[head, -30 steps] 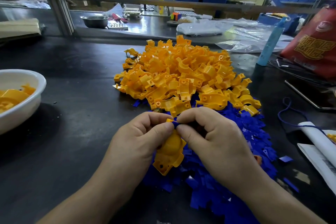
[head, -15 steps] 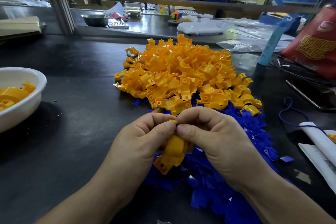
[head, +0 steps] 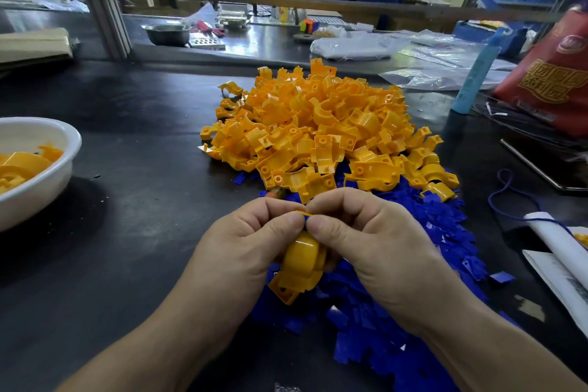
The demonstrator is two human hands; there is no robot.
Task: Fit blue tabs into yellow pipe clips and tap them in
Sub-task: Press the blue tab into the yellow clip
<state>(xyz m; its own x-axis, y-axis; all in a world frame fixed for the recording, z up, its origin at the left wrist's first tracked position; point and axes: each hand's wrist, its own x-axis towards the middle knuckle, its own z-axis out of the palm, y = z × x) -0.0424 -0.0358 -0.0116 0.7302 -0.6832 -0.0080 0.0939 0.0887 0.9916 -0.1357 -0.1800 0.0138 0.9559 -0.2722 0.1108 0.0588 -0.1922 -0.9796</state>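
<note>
My left hand [head: 245, 251] and my right hand [head: 375, 248] meet thumb to thumb over one yellow pipe clip [head: 300, 267], which hangs down between them with its curved back toward me. Both hands pinch the clip's upper end, and my fingers hide that end, so no blue tab shows there. Behind my hands lies a big heap of yellow clips [head: 321, 130]. A spread of loose blue tabs [head: 423, 239] covers the black table under and to the right of my hands.
A white bowl [head: 68, 149] holding several yellow clips stands at the left edge. At the right are a light-blue bottle [head: 474, 79], a red bag [head: 553, 76], a blue cord [head: 509, 197] and rolled paper [head: 563, 245]. A metal rail crosses the far side.
The clip has dropped a little and turned in my fingers. The blue tab seen at my fingertips a second ago is now hidden. Both hands stay in the same place.
</note>
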